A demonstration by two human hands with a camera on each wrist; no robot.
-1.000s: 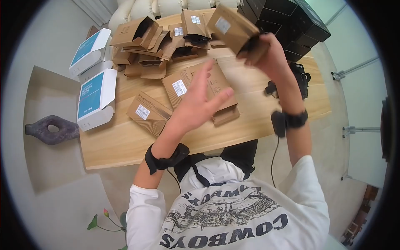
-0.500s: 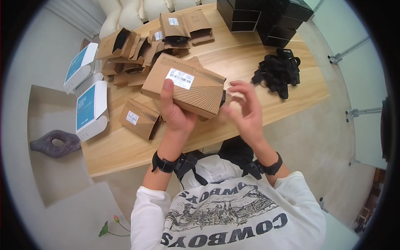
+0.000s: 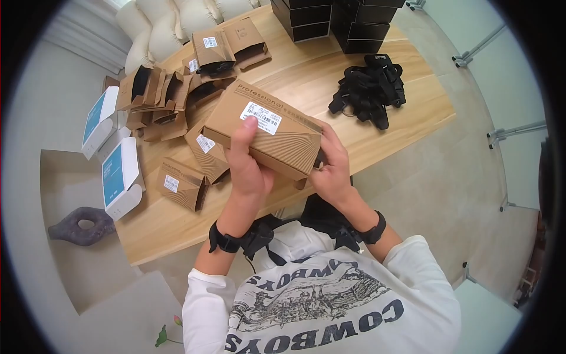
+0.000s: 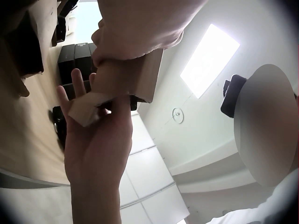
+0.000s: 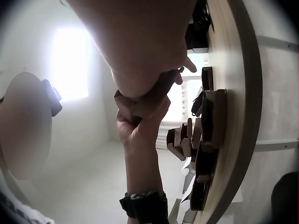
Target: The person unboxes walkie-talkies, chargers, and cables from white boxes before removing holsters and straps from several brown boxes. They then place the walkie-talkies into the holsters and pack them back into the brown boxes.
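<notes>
The left hand [image 3: 247,168] grips the box [image 3: 268,137] from below, thumb on its label, lifted over the bench [image 3: 330,88]; the right hand [image 3: 331,171] curls around its open end, probably to steady the flap.

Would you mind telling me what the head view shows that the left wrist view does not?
Only the head view shows the barcode label, the heap of black straps and the white boxes. Only the left wrist view shows the ceiling light and the box's end flap from below. Both show the cardboard box, held by the left hand and the right hand.
</notes>
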